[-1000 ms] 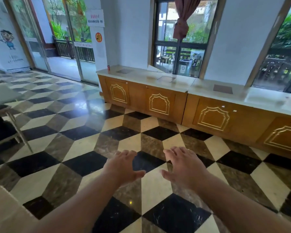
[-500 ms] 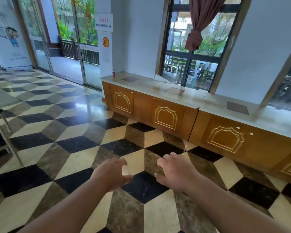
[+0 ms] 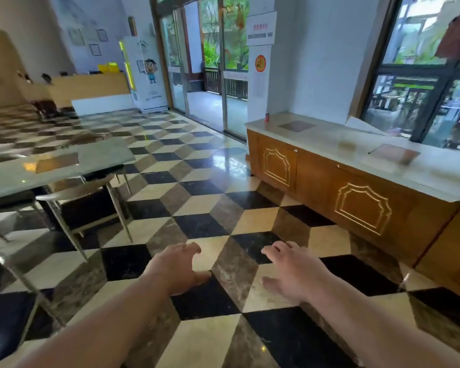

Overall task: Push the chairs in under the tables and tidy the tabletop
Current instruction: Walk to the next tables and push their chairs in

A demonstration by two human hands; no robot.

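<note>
Our 2 hands are out in front of us over the bare floor (image 3: pixel 223 208), palms down, fingers loosely spread and holding nothing: the left hand (image 3: pixel 174 269) and the right hand (image 3: pixel 292 272) sit side by side with a gap between them, touching neither each other nor any furniture. What we have to deal with lies off to our left, not ahead. The nearest chair (image 3: pixel 91 205), dark-seated on thin metal legs, stands at the near right corner of the table (image 3: pixel 64 166) and looks only partly tucked under it, though we cannot tell exactly how far its seat clears the edge. The table's long side runs away from us toward the far left, so we judge the push has to go leftward, across our line of sight, not forward. The left hand is the nearer one to that chair, yet it is well apart from it; we would need to turn and step left before either hand can reach the backrest. Another chair frame (image 3: pixel 14 277) shows at the lower left edge, mostly cut off. On the tabletop lies 1 flat brownish plate (image 3: pixel 56 162). The cabinet (image 3: pixel 356 197) on our right has no part in the task.
</note>
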